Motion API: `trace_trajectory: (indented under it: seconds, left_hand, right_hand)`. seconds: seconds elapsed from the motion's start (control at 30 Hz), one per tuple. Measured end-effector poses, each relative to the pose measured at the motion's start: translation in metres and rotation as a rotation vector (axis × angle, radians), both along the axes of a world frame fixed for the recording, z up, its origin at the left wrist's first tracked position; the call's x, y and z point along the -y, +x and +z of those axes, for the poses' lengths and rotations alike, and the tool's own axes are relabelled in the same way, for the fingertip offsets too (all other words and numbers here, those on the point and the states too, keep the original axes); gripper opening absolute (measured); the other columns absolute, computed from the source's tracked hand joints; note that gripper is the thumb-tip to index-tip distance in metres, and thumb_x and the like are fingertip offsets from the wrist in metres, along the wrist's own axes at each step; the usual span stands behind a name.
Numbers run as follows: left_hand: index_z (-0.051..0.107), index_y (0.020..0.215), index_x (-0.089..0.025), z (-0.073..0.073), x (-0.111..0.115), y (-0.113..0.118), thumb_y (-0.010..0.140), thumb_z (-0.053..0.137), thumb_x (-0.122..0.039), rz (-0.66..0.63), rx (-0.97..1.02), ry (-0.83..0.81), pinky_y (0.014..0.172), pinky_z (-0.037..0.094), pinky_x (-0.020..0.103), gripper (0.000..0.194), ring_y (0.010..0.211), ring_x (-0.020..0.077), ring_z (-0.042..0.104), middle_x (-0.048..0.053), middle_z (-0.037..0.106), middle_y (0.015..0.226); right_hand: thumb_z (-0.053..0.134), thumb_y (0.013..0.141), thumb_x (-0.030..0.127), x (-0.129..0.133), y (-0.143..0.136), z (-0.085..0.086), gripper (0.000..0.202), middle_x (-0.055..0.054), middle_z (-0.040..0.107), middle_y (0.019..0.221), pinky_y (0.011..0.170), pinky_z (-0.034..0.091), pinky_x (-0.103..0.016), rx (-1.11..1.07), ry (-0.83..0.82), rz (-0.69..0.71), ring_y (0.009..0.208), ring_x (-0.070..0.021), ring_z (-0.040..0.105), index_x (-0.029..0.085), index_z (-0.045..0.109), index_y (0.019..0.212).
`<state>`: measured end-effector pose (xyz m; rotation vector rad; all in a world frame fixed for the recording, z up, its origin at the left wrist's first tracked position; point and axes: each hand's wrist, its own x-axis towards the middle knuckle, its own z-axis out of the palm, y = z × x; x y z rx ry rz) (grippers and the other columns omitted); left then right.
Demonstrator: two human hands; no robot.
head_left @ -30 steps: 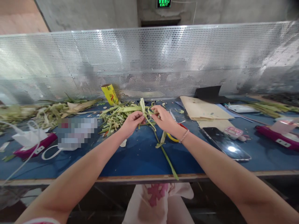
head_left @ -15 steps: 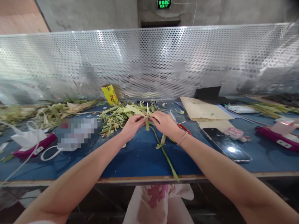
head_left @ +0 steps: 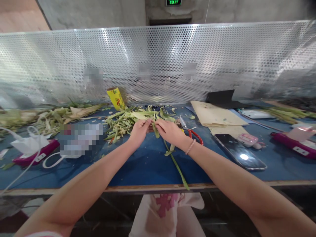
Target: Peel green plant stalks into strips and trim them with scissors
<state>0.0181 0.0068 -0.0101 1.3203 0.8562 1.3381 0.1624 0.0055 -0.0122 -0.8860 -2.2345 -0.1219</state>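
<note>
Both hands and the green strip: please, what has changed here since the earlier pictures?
The right hand moved slightly left and nearer to the person; its fingers, loose at first, now pinch the green strip beside the left hand. A piece of the strip now hangs below the fingertips. More of the scissors shows. The phone and yellow container stayed in place.

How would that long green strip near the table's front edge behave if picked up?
The long green strip looks light, being so narrow. It would probably bend, judging by its gentle curve. Its flattened tip makes rolling seem unlikely.
</note>
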Motion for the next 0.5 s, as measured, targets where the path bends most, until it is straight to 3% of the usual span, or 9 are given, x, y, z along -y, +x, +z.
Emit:
trace_trajectory:
  seconds: [0.37, 0.5]
  left_hand:
    - [0.059, 0.064, -0.015, 0.002, -0.001, -0.003, 0.073, 0.049, -0.044, 0.065, -0.243, 0.178, 0.062, 0.045, 0.027, 0.032, 0.058, 0.0133, 0.054, 0.0, 0.057, 0.056]
    - [0.053, 0.051, -0.015, 0.009, 0.005, -0.006, 0.074, 0.049, -0.039, 0.182, -0.42, 0.232, 0.054, 0.039, 0.023, 0.033, 0.05, 0.0101, 0.046, -0.002, 0.047, 0.047]
  right_hand:
    - [0.037, 0.083, 0.021, -0.004, 0.001, -0.001, 0.013, 0.0, 0.052, 0.066, 0.057, 0.031, -0.02, -0.119, -0.096, 0.064, 0.058, -0.0101, 0.045, 0.018, 0.049, 0.08]
    - [0.038, 0.083, 0.022, -0.001, 0.002, 0.0, 0.011, 0.0, 0.052, 0.067, 0.058, 0.032, -0.022, -0.115, -0.113, 0.055, 0.06, -0.011, 0.046, 0.019, 0.048, 0.078]
